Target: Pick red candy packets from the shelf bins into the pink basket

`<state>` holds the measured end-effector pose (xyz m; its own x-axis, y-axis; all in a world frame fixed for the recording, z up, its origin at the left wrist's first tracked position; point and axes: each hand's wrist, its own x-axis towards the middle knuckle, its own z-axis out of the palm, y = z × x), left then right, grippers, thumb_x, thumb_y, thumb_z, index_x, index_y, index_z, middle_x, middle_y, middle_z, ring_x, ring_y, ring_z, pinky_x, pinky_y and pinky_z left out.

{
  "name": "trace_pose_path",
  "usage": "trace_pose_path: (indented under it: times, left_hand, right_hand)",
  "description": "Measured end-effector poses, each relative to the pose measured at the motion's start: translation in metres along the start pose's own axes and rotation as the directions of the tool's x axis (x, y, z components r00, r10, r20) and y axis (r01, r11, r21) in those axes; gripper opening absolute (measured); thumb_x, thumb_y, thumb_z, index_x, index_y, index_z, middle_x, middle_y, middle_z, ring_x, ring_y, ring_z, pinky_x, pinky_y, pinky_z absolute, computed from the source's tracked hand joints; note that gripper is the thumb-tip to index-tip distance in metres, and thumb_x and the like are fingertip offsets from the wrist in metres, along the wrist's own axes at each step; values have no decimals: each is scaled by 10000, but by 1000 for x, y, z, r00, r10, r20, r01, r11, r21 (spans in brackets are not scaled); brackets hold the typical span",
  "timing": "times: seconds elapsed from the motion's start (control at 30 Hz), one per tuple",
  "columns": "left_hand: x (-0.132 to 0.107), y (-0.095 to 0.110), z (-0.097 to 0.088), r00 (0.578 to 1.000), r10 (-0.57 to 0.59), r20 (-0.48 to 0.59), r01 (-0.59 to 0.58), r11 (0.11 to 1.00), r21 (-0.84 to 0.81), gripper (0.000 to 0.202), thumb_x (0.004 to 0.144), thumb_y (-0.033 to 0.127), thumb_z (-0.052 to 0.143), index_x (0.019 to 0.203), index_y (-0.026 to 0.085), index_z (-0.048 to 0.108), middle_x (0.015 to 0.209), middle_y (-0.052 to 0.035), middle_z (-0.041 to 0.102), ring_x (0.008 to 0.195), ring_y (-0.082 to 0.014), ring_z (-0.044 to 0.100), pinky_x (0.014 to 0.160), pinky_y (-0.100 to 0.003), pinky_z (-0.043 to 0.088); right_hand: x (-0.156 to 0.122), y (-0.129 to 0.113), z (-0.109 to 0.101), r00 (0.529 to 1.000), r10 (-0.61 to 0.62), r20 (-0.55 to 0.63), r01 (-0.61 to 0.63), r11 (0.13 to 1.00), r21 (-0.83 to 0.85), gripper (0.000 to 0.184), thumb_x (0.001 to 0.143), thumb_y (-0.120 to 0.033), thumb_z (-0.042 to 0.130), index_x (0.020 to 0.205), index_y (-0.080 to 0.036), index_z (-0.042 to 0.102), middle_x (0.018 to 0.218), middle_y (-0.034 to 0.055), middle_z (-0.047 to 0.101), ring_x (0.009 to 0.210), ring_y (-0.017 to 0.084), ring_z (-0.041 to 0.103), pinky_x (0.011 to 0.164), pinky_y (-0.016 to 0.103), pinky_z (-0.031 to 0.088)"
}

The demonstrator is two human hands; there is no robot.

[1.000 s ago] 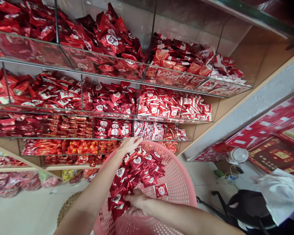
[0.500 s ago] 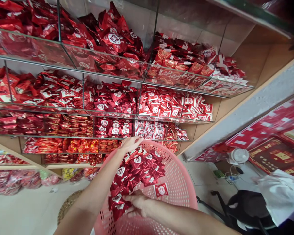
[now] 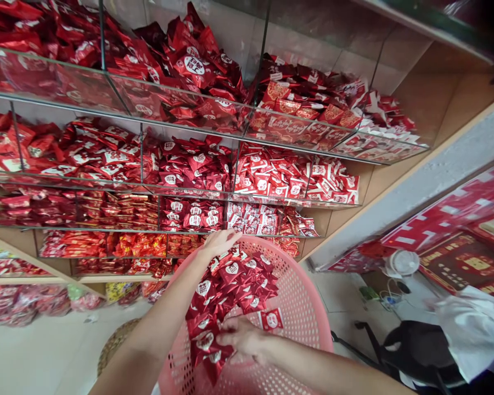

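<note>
My left hand (image 3: 221,242) is closed over the far rim of a pink perforated plastic basket (image 3: 313,307). Inside the basket lies a heap of dark red foil packets (image 3: 242,280) with white labels. My right hand (image 3: 243,336) is down in the basket, its fingers closed at the edge of a few red packets (image 3: 206,341) on the near left of the heap. Part of its grip is hidden behind the packets. A brighter red-and-white packet (image 3: 270,318) lies against the basket wall just beyond my right hand.
Shelves with clear front panels (image 3: 181,189) hold many red packets behind the basket. A woven basket (image 3: 115,340) stands on the floor at left. To the right are a black chair (image 3: 420,351) with a white bag (image 3: 471,329) and a red patterned box (image 3: 469,263).
My right hand has moved slightly right and toward me, and the packets at its fingers have shifted the same way. My left hand stays on the rim.
</note>
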<state>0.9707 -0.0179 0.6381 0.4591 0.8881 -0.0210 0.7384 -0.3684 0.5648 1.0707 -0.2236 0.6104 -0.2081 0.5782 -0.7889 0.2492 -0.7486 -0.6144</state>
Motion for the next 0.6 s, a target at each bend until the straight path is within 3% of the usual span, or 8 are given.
trace_pose_path:
  times: [0.17, 0.3, 0.43, 0.6]
  left_hand:
    - [0, 1, -1, 1000, -12, 5, 12, 1000, -1, 647, 808, 722, 199, 1044, 289, 618, 968, -25, 684, 910, -238, 618, 779, -325, 431]
    - [0, 2, -1, 1000, -9, 7, 9, 1000, -7, 653, 808, 719, 210, 1036, 270, 626, 929, -30, 687, 892, -229, 620, 771, -312, 428]
    - [-1, 2, -1, 1000, -1, -5, 1, 1000, -11, 646, 809, 718, 209, 1052, 285, 621, 921, -23, 689, 882, -227, 619, 762, -313, 425]
    - [-2, 3, -3, 1000, 0, 0, 0, 1000, -8, 622, 813, 708, 215, 1034, 294, 624, 925, -15, 693, 875, -223, 622, 754, -301, 423]
  right_hand:
    - [-44, -30, -50, 983, -179, 43, 176, 982, 71, 357, 566, -379, 768, 757, -146, 576, 724, -24, 528, 606, 90, 534, 492, 211, 506]
    - [-56, -56, -98, 946, -283, -160, 308, 938, 160, 319, 638, -372, 734, 757, -144, 546, 722, -20, 557, 572, 65, 531, 522, 194, 490]
    - [-44, -71, -129, 891, -195, -409, 325, 904, 277, 183, 729, -260, 661, 782, -152, 523, 699, -13, 577, 496, 66, 537, 516, 209, 485]
    - [-24, -73, -137, 857, -101, -505, 342, 846, 409, 143, 756, -213, 626, 796, -174, 494, 665, -14, 578, 487, 80, 545, 507, 217, 496]
